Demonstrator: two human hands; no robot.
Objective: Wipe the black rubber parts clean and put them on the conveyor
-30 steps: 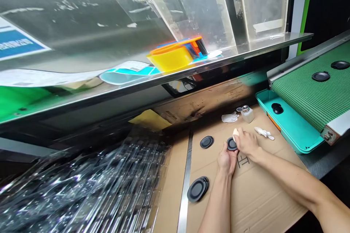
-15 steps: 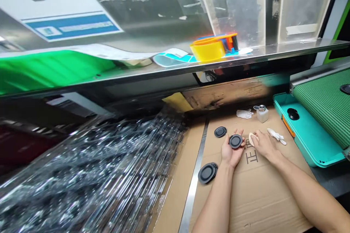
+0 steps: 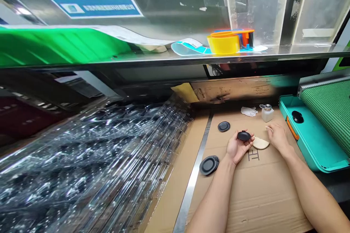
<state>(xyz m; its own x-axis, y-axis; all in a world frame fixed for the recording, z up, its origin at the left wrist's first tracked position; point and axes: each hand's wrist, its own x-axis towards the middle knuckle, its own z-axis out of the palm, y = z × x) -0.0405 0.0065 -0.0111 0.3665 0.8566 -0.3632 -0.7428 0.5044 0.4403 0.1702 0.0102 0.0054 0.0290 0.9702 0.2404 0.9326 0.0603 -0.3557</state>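
Note:
My left hand [image 3: 238, 147] cups a black rubber disc [image 3: 244, 135] at its fingertips, over the cardboard sheet [image 3: 262, 193]. A beige sponge pad [image 3: 260, 143] lies on the cardboard just right of that hand, untouched. My right hand [image 3: 277, 137] rests beside the pad, fingers loosely apart and holding nothing. Another black disc [image 3: 224, 126] lies flat further back, and a small stack of black discs [image 3: 209, 165] sits to the lower left. A clear bottle with a metal pump top [image 3: 267, 113] stands behind my right hand.
A crumpled white cloth [image 3: 249, 111] lies by the bottle. To the right stand a teal tray [image 3: 311, 140] holding black discs [image 3: 297, 117] and a green mesh conveyor [image 3: 328, 113]. A metal strip [image 3: 193, 167] edges the cardboard, beside stacked clear plastic sheets [image 3: 95, 153].
My right hand has let go of the beige pad, which now lies on the cardboard. The disc has gone from my left palm to its fingertips. The view has levelled and shifted.

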